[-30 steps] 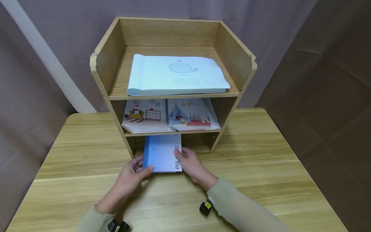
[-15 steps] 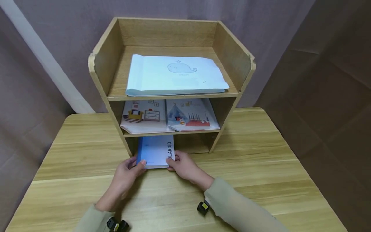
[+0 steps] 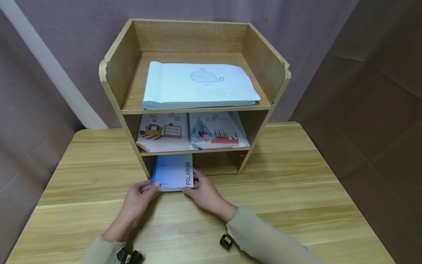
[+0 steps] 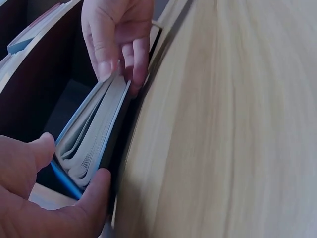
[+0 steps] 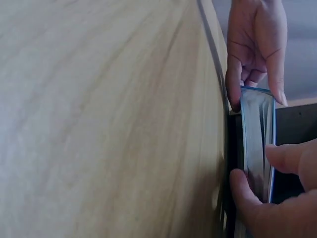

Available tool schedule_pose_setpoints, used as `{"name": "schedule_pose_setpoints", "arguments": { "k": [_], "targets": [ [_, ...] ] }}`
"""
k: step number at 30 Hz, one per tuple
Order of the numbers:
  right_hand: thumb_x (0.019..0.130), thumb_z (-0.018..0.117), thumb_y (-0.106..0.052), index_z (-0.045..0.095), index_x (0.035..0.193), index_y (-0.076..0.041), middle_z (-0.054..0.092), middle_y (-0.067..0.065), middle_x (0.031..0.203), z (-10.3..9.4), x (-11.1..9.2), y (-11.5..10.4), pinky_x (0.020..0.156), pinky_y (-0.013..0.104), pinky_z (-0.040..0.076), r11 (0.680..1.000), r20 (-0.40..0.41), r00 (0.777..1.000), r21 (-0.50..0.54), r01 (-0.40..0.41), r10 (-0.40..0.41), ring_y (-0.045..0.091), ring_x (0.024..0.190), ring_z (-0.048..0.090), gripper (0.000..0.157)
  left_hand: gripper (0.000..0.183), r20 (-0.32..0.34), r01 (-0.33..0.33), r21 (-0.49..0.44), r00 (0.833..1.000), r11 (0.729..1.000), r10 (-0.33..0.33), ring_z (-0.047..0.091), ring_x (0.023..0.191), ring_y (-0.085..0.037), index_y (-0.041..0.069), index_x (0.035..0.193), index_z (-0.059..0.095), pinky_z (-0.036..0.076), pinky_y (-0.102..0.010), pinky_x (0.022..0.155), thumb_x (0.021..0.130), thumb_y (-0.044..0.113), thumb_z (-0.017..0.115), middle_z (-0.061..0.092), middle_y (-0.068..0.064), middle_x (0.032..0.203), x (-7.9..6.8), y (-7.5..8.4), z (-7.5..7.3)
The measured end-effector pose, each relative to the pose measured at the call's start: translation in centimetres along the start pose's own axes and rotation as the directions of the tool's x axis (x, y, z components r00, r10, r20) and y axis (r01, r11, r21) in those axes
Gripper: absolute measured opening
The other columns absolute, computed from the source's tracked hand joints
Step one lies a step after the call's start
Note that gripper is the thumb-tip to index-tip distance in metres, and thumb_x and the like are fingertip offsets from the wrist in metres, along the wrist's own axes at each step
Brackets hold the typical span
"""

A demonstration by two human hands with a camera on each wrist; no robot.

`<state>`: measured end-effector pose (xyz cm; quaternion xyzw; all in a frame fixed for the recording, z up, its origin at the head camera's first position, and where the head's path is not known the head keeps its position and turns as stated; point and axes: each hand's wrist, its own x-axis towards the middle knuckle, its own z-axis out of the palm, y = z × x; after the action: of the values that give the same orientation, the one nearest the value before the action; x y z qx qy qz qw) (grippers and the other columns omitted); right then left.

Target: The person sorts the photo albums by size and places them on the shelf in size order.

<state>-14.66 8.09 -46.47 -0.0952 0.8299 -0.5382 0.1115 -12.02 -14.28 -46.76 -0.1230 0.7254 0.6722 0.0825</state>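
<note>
A blue photo album (image 3: 172,170) marked POLAROID lies flat with its far part inside the bottom compartment of the wooden shelf (image 3: 196,109). Its near edge sticks out at the front. My left hand (image 3: 136,201) pinches the left near corner, thumb on the cover. At the right near corner my right hand (image 3: 207,194) holds it between thumb and fingers. Both wrist views show the page edges (image 4: 91,134) between the covers, with a hand gripping each end. The album's far end is hidden under the middle board.
On the top board lies a white album (image 3: 201,84) with a whale drawing. Two illustrated books (image 3: 165,134) sit side by side on the middle board. The shelf stands at the back of the wooden table (image 3: 296,190), before a curtain (image 3: 188,9).
The album has moved left and farther into the bottom compartment, both hands travelling with it. My right thumb has slipped from the cover's right side to the near corner.
</note>
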Motion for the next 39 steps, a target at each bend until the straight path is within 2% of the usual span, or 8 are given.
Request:
{"name": "schedule_pose_setpoints", "arguments": {
  "k": [5, 8, 10, 14, 16, 21, 28, 39],
  "targets": [
    [0.087, 0.074, -0.017, 0.033, 0.149, -0.006, 0.051, 0.012, 0.133, 0.4, 0.0, -0.2, 0.090, 0.036, 0.051, 0.971, -0.033, 0.996, -0.229, 0.069, -0.079, 0.023, 0.112, 0.056, 0.075, 0.084, -0.028, -0.073, 0.196, 0.996, 0.978, 0.080, 0.058, 0.109, -0.031, -0.012, 0.141, 0.028, 0.053, -0.021, 0.078, 0.086, 0.030, 0.075, 0.048, -0.024, 0.126, 0.3, 0.0, -0.6],
    [0.084, 0.077, -0.018, 0.030, 0.150, -0.006, 0.046, 0.014, 0.136, 0.6, 0.0, -0.5, 0.094, 0.038, 0.048, 0.938, -0.059, 0.993, -0.336, 0.081, -0.106, 0.026, 0.113, 0.053, 0.082, 0.099, -0.022, -0.141, 0.290, 0.988, 0.947, 0.154, 0.058, 0.109, -0.033, -0.007, 0.148, 0.015, 0.054, -0.022, 0.077, 0.080, 0.021, 0.081, 0.040, -0.024, 0.133, 0.6, 0.1, -0.7],
    [0.082, 0.079, -0.017, 0.027, 0.151, -0.005, 0.042, 0.018, 0.137, 0.8, 0.1, -0.6, 0.089, 0.036, 0.051, 0.926, -0.060, 0.992, -0.370, 0.078, -0.107, 0.026, 0.106, 0.056, 0.087, 0.101, -0.011, -0.198, 0.369, 0.976, 0.908, 0.218, 0.061, 0.103, -0.033, -0.008, 0.149, 0.015, 0.055, -0.025, 0.075, 0.077, 0.014, 0.083, 0.038, -0.027, 0.135, 0.9, 0.2, -0.8],
    [0.082, 0.079, -0.017, 0.028, 0.150, -0.001, 0.037, 0.023, 0.141, 1.1, 0.6, -0.8, 0.090, 0.032, 0.052, 0.890, -0.056, 0.990, -0.447, 0.090, -0.129, 0.029, 0.111, 0.056, 0.086, 0.073, 0.025, -0.283, 0.512, 0.949, 0.811, 0.315, 0.064, 0.090, -0.030, -0.012, 0.133, 0.040, 0.057, -0.029, 0.071, 0.076, 0.006, 0.082, 0.048, -0.031, 0.123, 1.5, 0.4, -1.0],
    [0.084, 0.077, -0.018, 0.031, 0.148, 0.001, 0.036, 0.024, 0.144, 1.1, 0.9, -0.9, 0.094, 0.033, 0.049, 0.856, -0.045, 0.987, -0.504, 0.111, -0.155, 0.031, 0.121, 0.052, 0.081, 0.055, 0.042, -0.304, 0.534, 0.942, 0.789, 0.334, 0.064, 0.088, -0.030, -0.011, 0.119, 0.049, 0.057, -0.030, 0.070, 0.077, 0.003, 0.081, 0.053, -0.029, 0.114, 1.7, 0.5, -1.0],
    [0.086, 0.076, -0.019, 0.039, 0.144, 0.003, 0.042, 0.022, 0.143, 0.7, 1.9, -0.9, 0.097, 0.035, 0.048, 0.774, -0.010, 0.977, -0.612, 0.162, -0.212, 0.031, 0.124, 0.050, 0.072, 0.039, 0.032, -0.300, 0.552, 0.940, 0.778, 0.340, 0.063, 0.081, -0.026, -0.006, 0.102, 0.053, 0.056, -0.029, 0.064, 0.078, 0.005, 0.081, 0.056, -0.023, 0.101, 2.1, 1.0, -1.0],
    [0.087, 0.074, -0.024, 0.056, 0.132, -0.001, 0.057, 0.017, 0.129, 0.5, 2.8, -0.7, 0.088, 0.035, 0.053, 0.712, -0.016, 0.964, -0.677, 0.185, -0.266, 0.029, 0.108, 0.061, 0.053, 0.035, -0.014, -0.272, 0.597, 0.937, 0.755, 0.348, 0.058, 0.071, -0.022, -0.004, 0.096, 0.053, 0.050, -0.032, 0.058, 0.080, 0.012, 0.080, 0.059, -0.016, 0.088, 2.9, 1.0, -1.0],
    [0.090, 0.071, -0.025, 0.048, 0.141, -0.003, 0.054, 0.015, 0.136, 0.2, 3.4, -0.7, 0.091, 0.035, 0.051, 0.709, -0.036, 0.966, -0.686, 0.163, -0.257, 0.028, 0.114, 0.059, 0.059, 0.036, -0.025, -0.255, 0.628, 0.938, 0.735, 0.347, 0.055, 0.069, -0.024, -0.003, 0.095, 0.049, 0.047, -0.035, 0.058, 0.084, 0.016, 0.078, 0.055, -0.014, 0.084, 4.0, 0.9, -0.9]
  ]
}}
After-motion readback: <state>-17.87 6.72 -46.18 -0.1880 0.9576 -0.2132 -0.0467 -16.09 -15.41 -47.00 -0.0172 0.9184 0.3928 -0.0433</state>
